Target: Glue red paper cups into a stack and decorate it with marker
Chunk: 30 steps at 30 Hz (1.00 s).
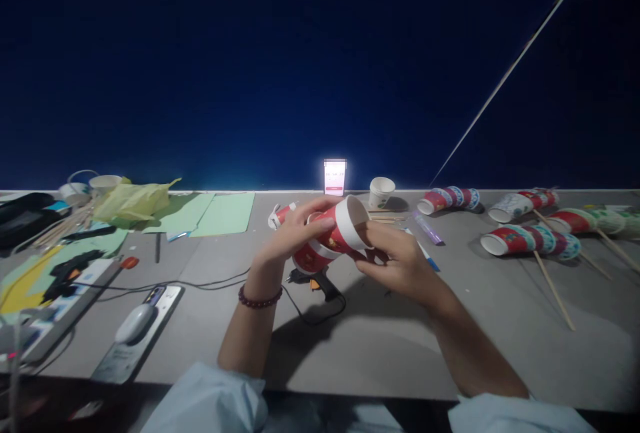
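holding a red paper cup [345, 225] over the middle of the grey table [390, 346], above a glue gun [328, 286], facing its white-banded mouth off to the right. with the left hand [303, 227], wrapping fingers over the top and laying the thumb along the side; with the right hand [400, 256], curling fingers in at the banded end, seemingly pinching near the rim, hiding some fingertips from view. noticing a second red cup [313, 259] just below; not being able to tell if joined to the first. judging by the thin paper look, probably weighing next to nothing, staying fairly stiff along its length but denting under a hard squeeze, maybe sliding a little on a smooth coating. best taking hold around the side close to rim or base, using spread fingers and light pressure, avoiding a tight mid-side pinch. seeing yellowish print on the red, making out no words. at the back, spotting a glowing phone screen [335, 176], showing blurred digits and a red bar, not reading clearly. finding a small green mark on a white cup [382, 193], too small for reading. over on the right, noting patterned cup chains [523, 241] lying with sticks [555, 291], bearing colourful prints, yielding no legible brand.
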Tool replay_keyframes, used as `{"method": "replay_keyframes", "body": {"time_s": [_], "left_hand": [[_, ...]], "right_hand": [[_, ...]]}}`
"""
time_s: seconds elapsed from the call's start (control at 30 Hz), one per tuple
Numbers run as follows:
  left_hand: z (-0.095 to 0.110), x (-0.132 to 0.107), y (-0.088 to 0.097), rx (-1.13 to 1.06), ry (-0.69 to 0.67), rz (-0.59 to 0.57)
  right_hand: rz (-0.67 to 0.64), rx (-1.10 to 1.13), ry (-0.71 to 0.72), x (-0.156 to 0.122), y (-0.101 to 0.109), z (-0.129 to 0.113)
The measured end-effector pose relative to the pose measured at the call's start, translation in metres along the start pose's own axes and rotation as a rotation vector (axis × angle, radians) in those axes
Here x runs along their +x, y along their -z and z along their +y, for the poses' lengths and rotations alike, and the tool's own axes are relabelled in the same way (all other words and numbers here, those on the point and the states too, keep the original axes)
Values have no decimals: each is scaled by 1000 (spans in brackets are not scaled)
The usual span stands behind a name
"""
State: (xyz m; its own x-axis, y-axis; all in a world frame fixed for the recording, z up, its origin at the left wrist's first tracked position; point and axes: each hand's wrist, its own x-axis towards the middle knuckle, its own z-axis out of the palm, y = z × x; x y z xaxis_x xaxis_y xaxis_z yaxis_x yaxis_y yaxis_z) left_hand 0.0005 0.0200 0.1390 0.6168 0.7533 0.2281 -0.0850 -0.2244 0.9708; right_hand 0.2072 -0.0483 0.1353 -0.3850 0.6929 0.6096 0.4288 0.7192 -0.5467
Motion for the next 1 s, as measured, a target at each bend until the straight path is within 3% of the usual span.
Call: {"method": "replay_keyframes", "body": {"time_s": [0.37, 0.53, 0.73, 1.0], "left_hand": [[-3, 8, -5, -77, 141, 43], [-10, 13, -6, -183, 139, 116], [-10, 13, -2, -262, 159, 93], [-4, 5, 1, -60, 132, 71]], "right_hand": [[0, 48, -92, 6, -3, 11], [36, 67, -103, 9, -4, 17], [34, 135, -176, 10, -5, 29], [77, 175, -219, 10, -6, 36]]}}
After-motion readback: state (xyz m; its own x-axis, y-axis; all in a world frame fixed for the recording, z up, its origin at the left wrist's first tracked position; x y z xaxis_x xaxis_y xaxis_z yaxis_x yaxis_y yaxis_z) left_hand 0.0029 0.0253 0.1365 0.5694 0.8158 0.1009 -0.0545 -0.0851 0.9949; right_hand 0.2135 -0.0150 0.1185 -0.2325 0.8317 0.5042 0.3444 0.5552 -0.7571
